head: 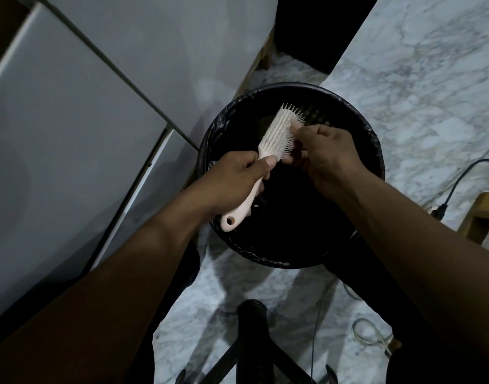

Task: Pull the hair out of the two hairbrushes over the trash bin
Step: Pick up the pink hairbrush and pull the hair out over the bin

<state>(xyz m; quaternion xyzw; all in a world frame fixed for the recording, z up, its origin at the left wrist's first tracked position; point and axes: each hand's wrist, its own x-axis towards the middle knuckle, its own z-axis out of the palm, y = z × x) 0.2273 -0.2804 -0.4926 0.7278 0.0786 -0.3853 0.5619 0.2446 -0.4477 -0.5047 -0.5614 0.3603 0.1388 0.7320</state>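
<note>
A pale pink hairbrush (276,131) with white bristles hangs over the round black trash bin (357,112), which has a dark plastic liner. My left hand (237,176) is closed around the brush handle, whose end with a hole sticks out below my palm. My right hand (323,153) is at the bristle side of the brush head, fingers pinched among the bristles. Any hair between those fingers is too small and dark to make out. Only one hairbrush is in view.
A white cabinet (71,134) stands to the left of the bin. The floor (418,79) is grey-white marble. A black cable with a plug (443,206) lies at the right near a wooden leg (482,217). A black chair base (251,342) is below.
</note>
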